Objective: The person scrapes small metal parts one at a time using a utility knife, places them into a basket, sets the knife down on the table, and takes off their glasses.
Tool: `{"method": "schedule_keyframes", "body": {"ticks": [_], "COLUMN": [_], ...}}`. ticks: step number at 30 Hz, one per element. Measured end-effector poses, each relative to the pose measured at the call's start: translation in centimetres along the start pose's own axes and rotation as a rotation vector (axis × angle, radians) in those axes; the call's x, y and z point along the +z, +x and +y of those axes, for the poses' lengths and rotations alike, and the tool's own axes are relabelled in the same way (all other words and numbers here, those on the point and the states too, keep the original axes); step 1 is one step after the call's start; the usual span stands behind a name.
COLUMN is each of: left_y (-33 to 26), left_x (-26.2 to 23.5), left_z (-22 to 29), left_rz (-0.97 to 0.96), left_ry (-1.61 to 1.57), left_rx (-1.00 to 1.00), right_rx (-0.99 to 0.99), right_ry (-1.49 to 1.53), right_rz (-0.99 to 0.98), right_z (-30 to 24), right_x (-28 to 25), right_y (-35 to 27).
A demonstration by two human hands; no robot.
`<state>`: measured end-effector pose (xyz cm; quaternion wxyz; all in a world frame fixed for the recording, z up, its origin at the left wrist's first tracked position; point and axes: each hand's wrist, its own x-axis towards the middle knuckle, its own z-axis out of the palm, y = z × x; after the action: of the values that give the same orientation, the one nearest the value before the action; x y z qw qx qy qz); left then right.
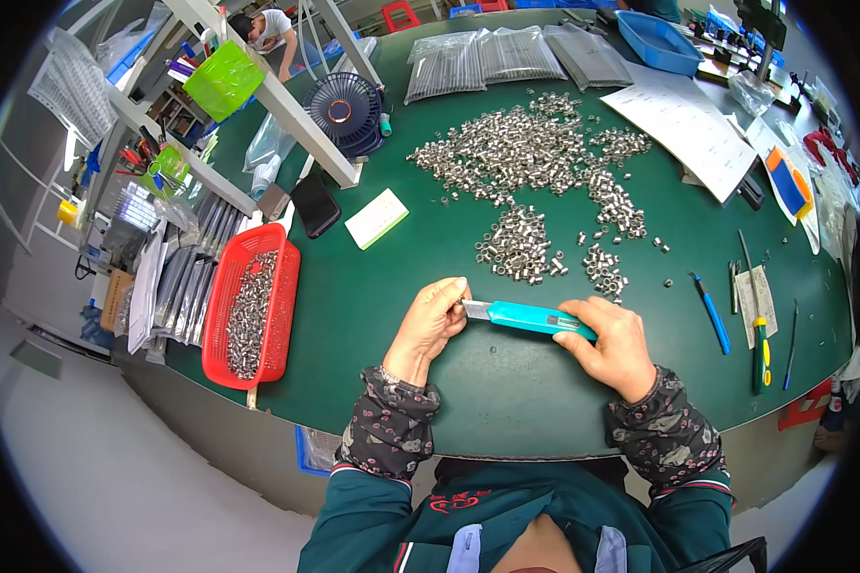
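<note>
My right hand [610, 346] grips a teal utility knife [526, 316] by its handle, with the blade [476, 309] out and pointing left. At the blade's tip, my left hand [428, 320] pinches something small between thumb and fingertips, probably one of the metal rings, mostly hidden by the fingers. Beyond my hands, a large heap of small silver metal rings [516, 143] spreads over the green table [420, 248]. A smaller pile of rings [516, 244] lies just past the knife.
At the left edge stands a red basket [287, 315] of metal rings. Near it lie a phone [315, 205] and a notepad [376, 220]; a fan [342, 110] stands behind. On the right lie a blue pen-like tool [711, 315] and a screwdriver [762, 353]. Another person [272, 29] bends over, far left.
</note>
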<state>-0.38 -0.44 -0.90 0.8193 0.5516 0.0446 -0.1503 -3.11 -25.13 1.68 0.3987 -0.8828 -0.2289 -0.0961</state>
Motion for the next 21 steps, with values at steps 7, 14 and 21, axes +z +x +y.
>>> {"method": "schedule_keyframes", "body": {"ticks": [7, 14, 21], "left_y": [-0.3, -0.5, -0.3], "left_x": [-0.1, -0.1, -0.4], "left_z": [0.4, 0.7, 0.5], "left_rz": [-0.022, -0.08, -0.162], "left_ry": [0.02, 0.016, 0.067], "left_rx": [-0.102, -0.24, -0.275], "right_rx": [-0.099, -0.219, -0.405], "right_ry": [-0.052, -0.171, -0.37], "right_rz": [0.018, 0.06, 0.145], "right_z": [0.3, 0.3, -0.1], "right_x": [-0.3, -1.2, -1.9], "right_y": [0.1, 0.6, 1.2]}}
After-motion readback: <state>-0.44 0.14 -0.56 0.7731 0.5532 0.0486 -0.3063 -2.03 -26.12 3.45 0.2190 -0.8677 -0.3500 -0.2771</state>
